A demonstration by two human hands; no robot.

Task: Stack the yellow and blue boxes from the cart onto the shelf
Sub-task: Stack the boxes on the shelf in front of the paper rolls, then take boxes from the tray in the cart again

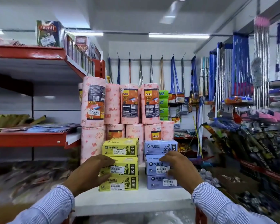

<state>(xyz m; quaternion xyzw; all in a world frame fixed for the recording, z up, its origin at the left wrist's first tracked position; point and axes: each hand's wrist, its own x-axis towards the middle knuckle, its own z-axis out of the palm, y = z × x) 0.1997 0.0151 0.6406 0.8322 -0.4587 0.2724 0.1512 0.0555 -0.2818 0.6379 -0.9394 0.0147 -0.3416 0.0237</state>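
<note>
Three yellow boxes (120, 165) stand stacked on the white shelf (132, 202), and three blue boxes (160, 164) stand stacked just to their right. My left hand (90, 173) lies against the left side of the yellow stack, fingers over the middle and bottom boxes. My right hand (179, 168) rests on the right front of the blue stack, at the middle box. Whether either hand grips a box or only touches it, I cannot tell. The cart is not in view.
Pink kitchen towel rolls (129, 104) stand two high right behind both stacks. A red-edged shelf (27, 138) with flat packets juts out at the left. Hanging mops and brooms (242, 70) and a crowded rack fill the right side.
</note>
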